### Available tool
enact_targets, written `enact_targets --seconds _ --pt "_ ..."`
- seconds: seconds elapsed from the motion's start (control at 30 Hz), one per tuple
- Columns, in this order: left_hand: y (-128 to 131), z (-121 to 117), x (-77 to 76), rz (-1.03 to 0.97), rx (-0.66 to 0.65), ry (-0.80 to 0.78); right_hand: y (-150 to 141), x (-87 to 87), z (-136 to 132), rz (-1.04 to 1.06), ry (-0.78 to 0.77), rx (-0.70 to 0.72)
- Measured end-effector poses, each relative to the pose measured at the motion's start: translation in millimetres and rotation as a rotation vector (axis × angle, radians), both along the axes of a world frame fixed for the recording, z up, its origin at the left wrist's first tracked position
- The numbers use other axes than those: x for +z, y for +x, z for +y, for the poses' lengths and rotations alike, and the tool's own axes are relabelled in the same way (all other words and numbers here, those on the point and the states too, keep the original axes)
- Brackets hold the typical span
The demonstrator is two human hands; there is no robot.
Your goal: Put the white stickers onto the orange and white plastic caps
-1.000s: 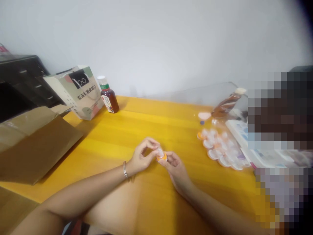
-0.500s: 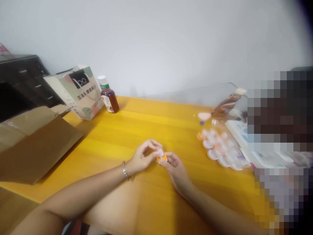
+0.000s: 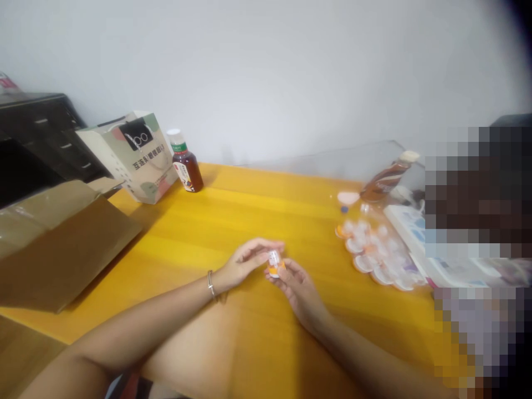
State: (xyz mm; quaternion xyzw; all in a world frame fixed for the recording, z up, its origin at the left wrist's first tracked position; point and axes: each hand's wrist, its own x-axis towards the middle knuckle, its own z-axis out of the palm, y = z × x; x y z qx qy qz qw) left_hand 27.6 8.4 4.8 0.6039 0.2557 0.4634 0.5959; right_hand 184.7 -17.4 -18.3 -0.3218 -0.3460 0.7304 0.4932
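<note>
Above the middle of the table, my right hand (image 3: 300,282) is closed round a small container (image 3: 275,264) with a whitish upper part and an orange band low down. Its thumb and fingers grip the lower part. My left hand (image 3: 249,262) is just left of the container, fingers stretched out beyond its top and thumb apart from them. The left thumb tip is close against the container's side; whether it touches I cannot tell. Similar small containers (image 3: 366,264), whitish with orange, lie grouped on the right of the table, blurred.
On the left stand an open cardboard box (image 3: 75,255), a paper bag (image 3: 145,160) and a dark red bottle (image 3: 189,172) with a white cap. Right, a tilted brown bottle (image 3: 384,180) is near a white pack (image 3: 403,219). A blurred-out person (image 3: 477,194) is at the right edge.
My left fingers have loosened from the top of the container and straightened out. More of the container now shows, upright in my right hand.
</note>
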Motion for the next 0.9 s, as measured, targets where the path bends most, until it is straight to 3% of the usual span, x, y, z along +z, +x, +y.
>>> enact_targets --seconds 0.1,0.3,0.5,0.67,0.9 --pt "0.8 1.8 -2.5 -0.030 0.079 0.053 -0.5 1.1 -0.4 -0.007 -0.004 0.009" --pt "-3.6 6.8 -3.6 -0.048 -0.040 -0.026 -0.5 2.2 -0.5 -0.003 -0.032 -0.003" --pt "0.1 6.8 -3.7 -0.041 0.053 -0.062 -0.5 1.3 1.2 0.012 -0.030 0.024" --pt "-4.1 7.4 3.0 0.010 -0.043 -0.107 0.7 -0.5 0.6 0.057 -0.087 0.088" --pt "-5.5 8.3 -5.4 -0.141 -0.102 -0.169 2.4 2.8 -1.3 0.175 -0.207 0.247"
